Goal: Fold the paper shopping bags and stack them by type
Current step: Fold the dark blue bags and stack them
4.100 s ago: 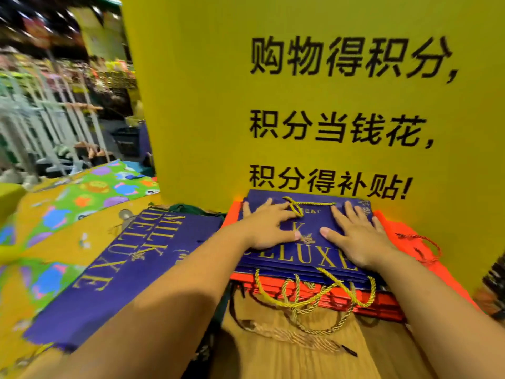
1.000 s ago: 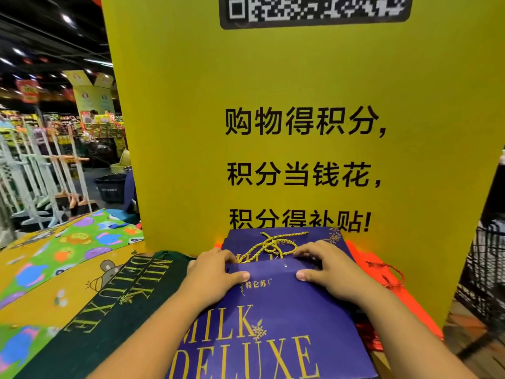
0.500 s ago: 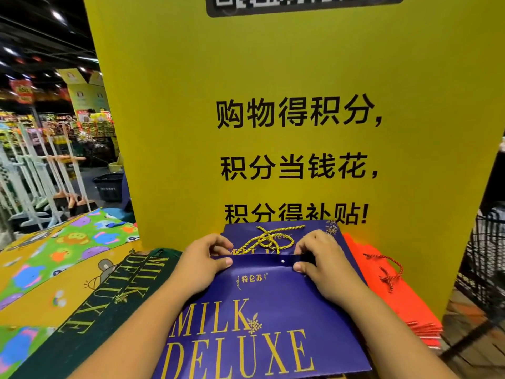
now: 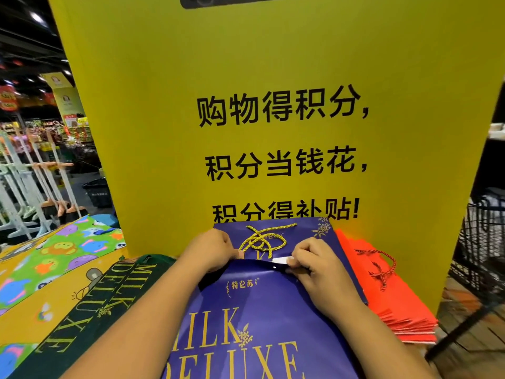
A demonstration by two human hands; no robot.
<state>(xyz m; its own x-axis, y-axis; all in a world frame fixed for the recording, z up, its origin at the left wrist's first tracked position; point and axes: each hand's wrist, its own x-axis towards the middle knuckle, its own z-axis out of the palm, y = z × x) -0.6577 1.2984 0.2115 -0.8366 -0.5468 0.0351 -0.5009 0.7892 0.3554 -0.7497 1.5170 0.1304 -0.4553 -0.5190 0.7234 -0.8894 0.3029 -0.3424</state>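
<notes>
At lower centre, the left hand [image 4: 210, 251] and right hand [image 4: 314, 266] each pinched (a curled grip) the top rim of the flat purple paper shopping bag [image 4: 254, 305]. Squaring its rim with the purple bag stack [image 4: 303, 231] just above, then pressing flat, seemed wisest.

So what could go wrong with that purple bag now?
The left grip and right grip pinch the purple bag at its top rim, where the paper gapes, so a hard tug might tear or crease it. The gold cord lies loose just beyond the rim and could get trapped in the fold. The red bags beside it are fanned out unevenly, so a bump might slide some off the pile.
</notes>
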